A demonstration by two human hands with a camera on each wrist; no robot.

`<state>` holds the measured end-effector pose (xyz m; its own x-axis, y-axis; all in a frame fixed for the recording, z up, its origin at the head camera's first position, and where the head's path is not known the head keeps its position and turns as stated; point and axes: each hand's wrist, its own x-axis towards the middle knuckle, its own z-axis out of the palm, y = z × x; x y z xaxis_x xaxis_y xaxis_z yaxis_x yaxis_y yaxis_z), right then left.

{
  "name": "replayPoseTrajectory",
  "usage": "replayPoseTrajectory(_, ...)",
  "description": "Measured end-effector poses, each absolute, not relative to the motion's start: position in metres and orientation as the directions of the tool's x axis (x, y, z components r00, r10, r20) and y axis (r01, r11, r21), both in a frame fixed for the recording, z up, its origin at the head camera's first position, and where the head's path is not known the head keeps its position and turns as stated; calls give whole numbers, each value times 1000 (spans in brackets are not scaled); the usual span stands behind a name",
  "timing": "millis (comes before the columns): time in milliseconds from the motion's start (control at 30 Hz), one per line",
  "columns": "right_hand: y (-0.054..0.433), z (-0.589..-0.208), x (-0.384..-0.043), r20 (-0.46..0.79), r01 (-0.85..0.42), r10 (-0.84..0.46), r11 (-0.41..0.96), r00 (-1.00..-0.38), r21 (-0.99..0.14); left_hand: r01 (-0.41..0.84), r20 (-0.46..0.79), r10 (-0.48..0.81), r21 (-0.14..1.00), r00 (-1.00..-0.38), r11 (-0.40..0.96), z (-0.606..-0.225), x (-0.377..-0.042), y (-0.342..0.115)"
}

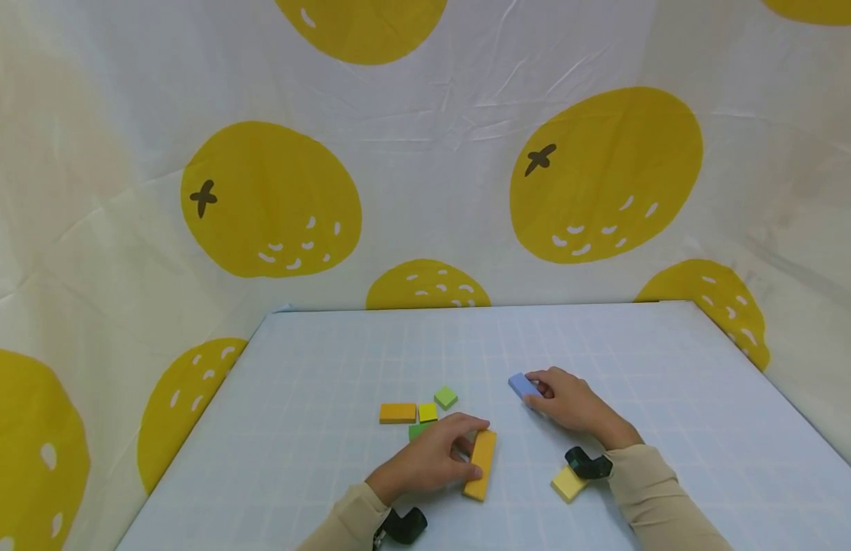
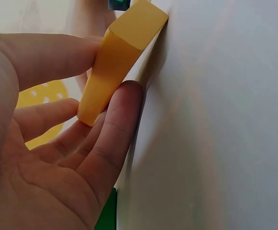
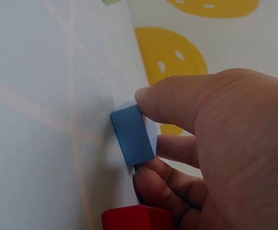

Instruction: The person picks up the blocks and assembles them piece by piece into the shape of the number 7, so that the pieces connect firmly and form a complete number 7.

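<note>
My left hand [image 1: 428,458] pinches a long orange block [image 1: 480,465] between thumb and fingers, low over the table. Seen from the left wrist, this orange block [image 2: 108,67] stands tilted beside the white surface. Farther back and to the right, my right hand [image 1: 578,404] grips a blue block [image 1: 523,385] by its right side. The right wrist view shows the thumb at the top of the blue block [image 3: 132,135] and curled fingers beneath. A red block [image 3: 138,219] appears below those fingers; the head view hides it. Partly behind my left hand lies a green block [image 1: 418,431].
Left of centre, another orange block [image 1: 397,414] lies beside a small yellow block [image 1: 428,413], with a light green block [image 1: 445,397] just behind. A pale yellow block [image 1: 567,485] sits by the right wrist camera [image 1: 588,464]. A patterned curtain [image 1: 432,191] hangs behind the table [image 1: 329,344].
</note>
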<state>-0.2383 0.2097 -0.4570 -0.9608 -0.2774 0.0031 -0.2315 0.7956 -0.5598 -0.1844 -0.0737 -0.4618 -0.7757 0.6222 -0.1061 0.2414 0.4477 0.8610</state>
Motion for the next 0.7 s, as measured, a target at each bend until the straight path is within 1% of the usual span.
replayPoseTrajectory(300, 210, -458, -239, 2, -231, -279, 793, -960, -563, 274, -104, 617, 830, -780, 486, -462, -185, -72)
replayPoseTrajectory(700, 211, -460, -240, -3, -227, -275, 799, -962, -558, 355, -108, 655, 769, -748, 531, -458, -183, -73)
